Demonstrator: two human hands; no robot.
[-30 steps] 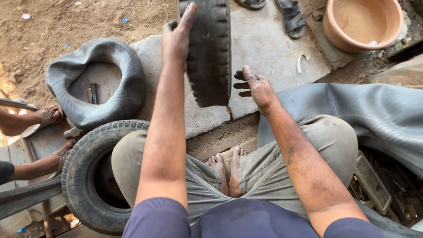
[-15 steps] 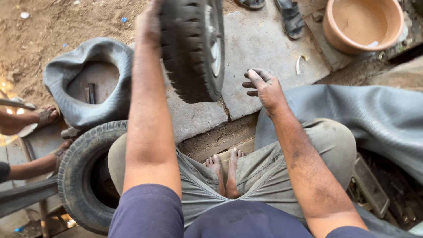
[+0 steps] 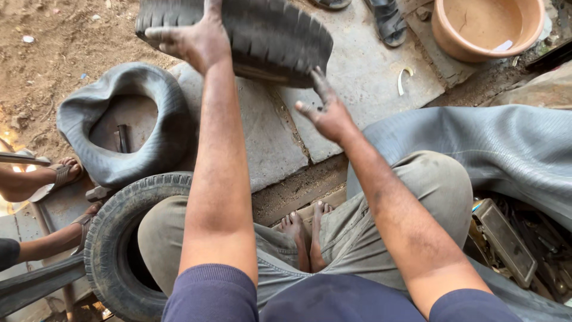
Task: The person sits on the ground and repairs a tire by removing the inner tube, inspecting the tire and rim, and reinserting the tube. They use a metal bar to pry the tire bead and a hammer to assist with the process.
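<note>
**Tyre held up between two hands, nothing fitted yet**

A person sits barefoot on the ground, and a black treaded tyre (image 3: 262, 36) sits at the top centre of the frame, lifted clear of the stone slab (image 3: 268, 137) beneath it. The left hand (image 3: 193, 39) lies over the tread at the upper left, fingers curled down and pressed onto the rubber, carrying the weight. The right hand (image 3: 328, 113) is at the tyre's lower right edge; its fingers are spread, and only a fingertip or two appear to touch the tread, so it steadies more than it grips.

As for progress, I judge the work to be in an early or middle stage: the tyre is being handled or turned over, and its inside cannot be seen from here. A limp grey tube (image 3: 125, 125) lies at the left, apart from the tyre. A second tyre (image 3: 113, 238) lies by the left knee, a larger tube (image 3: 476, 143) at the right, and a tan basin (image 3: 485, 27) in the upper right corner. Another person's sandalled feet (image 3: 59, 176) show at the left edge.
</note>
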